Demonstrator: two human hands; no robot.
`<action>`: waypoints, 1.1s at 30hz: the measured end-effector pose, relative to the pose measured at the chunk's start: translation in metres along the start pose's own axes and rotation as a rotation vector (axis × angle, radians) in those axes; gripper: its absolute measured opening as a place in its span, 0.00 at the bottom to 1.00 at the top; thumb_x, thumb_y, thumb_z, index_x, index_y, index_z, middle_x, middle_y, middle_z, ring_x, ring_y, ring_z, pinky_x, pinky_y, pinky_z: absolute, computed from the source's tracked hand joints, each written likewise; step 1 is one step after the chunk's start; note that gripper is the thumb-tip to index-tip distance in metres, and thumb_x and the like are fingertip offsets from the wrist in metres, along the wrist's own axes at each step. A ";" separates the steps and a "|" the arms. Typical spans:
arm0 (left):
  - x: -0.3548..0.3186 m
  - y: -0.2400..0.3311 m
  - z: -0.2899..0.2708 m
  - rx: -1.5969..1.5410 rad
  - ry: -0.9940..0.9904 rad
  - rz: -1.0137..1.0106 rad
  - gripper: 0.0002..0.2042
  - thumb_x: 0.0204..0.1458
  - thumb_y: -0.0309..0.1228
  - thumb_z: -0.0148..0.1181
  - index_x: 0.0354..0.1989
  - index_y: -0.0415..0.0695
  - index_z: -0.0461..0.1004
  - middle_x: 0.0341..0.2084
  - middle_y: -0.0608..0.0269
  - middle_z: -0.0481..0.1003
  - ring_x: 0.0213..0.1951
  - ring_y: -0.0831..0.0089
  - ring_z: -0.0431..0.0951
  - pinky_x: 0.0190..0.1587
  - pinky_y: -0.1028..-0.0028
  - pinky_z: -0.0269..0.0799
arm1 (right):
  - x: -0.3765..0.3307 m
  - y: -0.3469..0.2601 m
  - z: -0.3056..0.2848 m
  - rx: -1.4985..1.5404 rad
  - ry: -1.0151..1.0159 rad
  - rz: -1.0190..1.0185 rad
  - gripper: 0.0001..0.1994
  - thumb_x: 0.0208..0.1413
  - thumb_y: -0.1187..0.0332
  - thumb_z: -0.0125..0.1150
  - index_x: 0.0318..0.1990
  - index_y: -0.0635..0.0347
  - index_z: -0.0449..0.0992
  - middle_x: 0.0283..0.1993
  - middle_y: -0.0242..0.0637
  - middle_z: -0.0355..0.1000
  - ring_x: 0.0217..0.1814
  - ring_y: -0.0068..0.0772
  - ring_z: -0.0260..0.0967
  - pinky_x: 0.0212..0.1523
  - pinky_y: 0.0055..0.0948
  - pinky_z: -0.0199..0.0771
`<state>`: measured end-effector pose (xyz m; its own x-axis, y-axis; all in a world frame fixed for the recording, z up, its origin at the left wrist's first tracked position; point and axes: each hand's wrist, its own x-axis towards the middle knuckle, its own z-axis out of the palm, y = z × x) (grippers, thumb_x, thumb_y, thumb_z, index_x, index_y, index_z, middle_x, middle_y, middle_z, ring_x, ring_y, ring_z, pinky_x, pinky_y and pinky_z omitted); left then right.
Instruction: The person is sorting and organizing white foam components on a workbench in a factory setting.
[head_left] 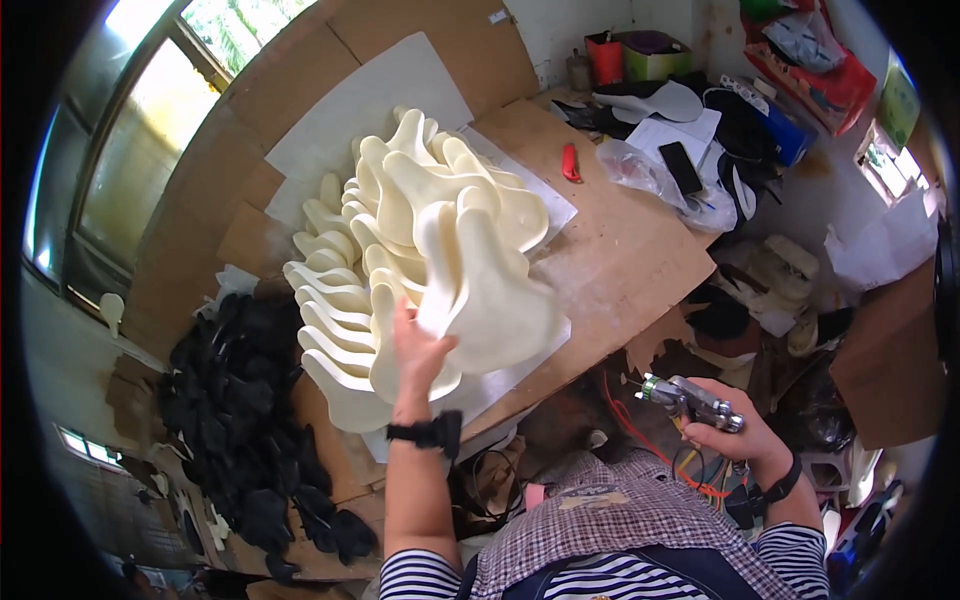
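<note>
Wearing a checked apron (600, 515) at the near edge. Gripping a metal spray gun (705, 403) in the closed right hand (745, 430), aiming its green-ringed nozzle leftward, off the near side of the cardboard-covered table (640, 245) and well apart from the cream stack (400, 190). Being unable to tell about any squeeze on the trigger. Showing below the gun, a red hose (622, 415), with any join left unclear.

Gripping the front cream piece (505, 290) by its lower left edge in the left hand (420, 350), showing the thumb but hiding some fingertips. Tilting at the near right side of the stack, broad end downward, narrow end upward; leaving contact with the pieces behind impossible to tell.

Judging by gun and grip together, probably sorting out or placing pieces between sprays, rather than spraying. Probably calling next for settling the front cream piece with its broad face clear, then for bringing the nozzle round, keeping bare fingers out of its line.

Heaping up to the left, dark pieces (240, 400). Lying farther back on the table, a red-handled tool (570, 162) and a phone (681, 167) near white papers (690, 128). Letting in light at the far left, a window (170, 110).
</note>
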<state>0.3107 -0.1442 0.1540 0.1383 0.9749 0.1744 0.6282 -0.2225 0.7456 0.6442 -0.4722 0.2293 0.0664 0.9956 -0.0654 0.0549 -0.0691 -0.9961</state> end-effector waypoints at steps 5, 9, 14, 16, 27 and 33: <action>-0.023 -0.025 -0.099 -0.469 0.074 -0.164 0.45 0.29 0.14 0.64 0.64 0.36 0.54 0.45 0.59 0.68 0.45 0.67 0.72 0.48 0.72 0.70 | 0.012 -0.013 -0.003 0.260 0.174 -0.136 0.30 0.50 0.70 0.65 0.61 0.67 0.62 0.36 0.35 0.72 0.36 0.23 0.70 0.40 0.25 0.72; -0.031 -0.048 -0.119 -0.747 0.158 -0.186 0.34 0.32 0.14 0.58 0.57 0.35 0.65 0.45 0.58 0.73 0.47 0.66 0.73 0.51 0.71 0.68 | 0.016 -0.005 -0.004 0.397 0.261 -0.301 0.32 0.50 0.69 0.65 0.62 0.65 0.60 0.37 0.39 0.72 0.36 0.27 0.71 0.42 0.28 0.73; 0.003 -0.027 -0.070 -0.810 0.011 -0.101 0.29 0.35 0.18 0.54 0.54 0.35 0.68 0.45 0.60 0.75 0.46 0.66 0.75 0.53 0.72 0.67 | 0.015 0.019 -0.010 0.090 0.036 -0.086 0.30 0.47 0.74 0.65 0.59 0.67 0.64 0.36 0.36 0.73 0.35 0.25 0.72 0.40 0.25 0.73; 0.033 -0.018 -0.030 -0.660 -0.210 -0.054 0.32 0.32 0.22 0.59 0.55 0.36 0.68 0.49 0.54 0.72 0.52 0.62 0.71 0.56 0.69 0.65 | 0.013 0.017 -0.009 0.109 0.045 -0.064 0.29 0.47 0.74 0.65 0.59 0.67 0.64 0.37 0.36 0.73 0.36 0.25 0.72 0.40 0.25 0.73; 0.084 0.020 0.079 0.287 -0.323 0.149 0.34 0.18 0.36 0.72 0.46 0.46 0.78 0.60 0.46 0.60 0.60 0.48 0.59 0.63 0.61 0.58 | 0.010 -0.044 -0.014 0.159 0.262 -0.190 0.37 0.45 0.56 0.70 0.59 0.70 0.62 0.41 0.42 0.72 0.39 0.31 0.71 0.43 0.32 0.74; 0.022 0.018 0.019 -0.103 -0.094 0.220 0.31 0.22 0.35 0.74 0.43 0.40 0.77 0.52 0.50 0.68 0.54 0.55 0.69 0.57 0.64 0.65 | 0.045 -0.050 -0.026 0.064 0.227 -0.158 0.34 0.47 0.59 0.69 0.58 0.68 0.64 0.38 0.36 0.72 0.38 0.26 0.70 0.41 0.28 0.72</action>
<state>0.3393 -0.1263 0.1589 0.3366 0.8982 0.2827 0.4944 -0.4241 0.7588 0.6701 -0.4257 0.2778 0.2837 0.9538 0.0987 0.0194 0.0972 -0.9951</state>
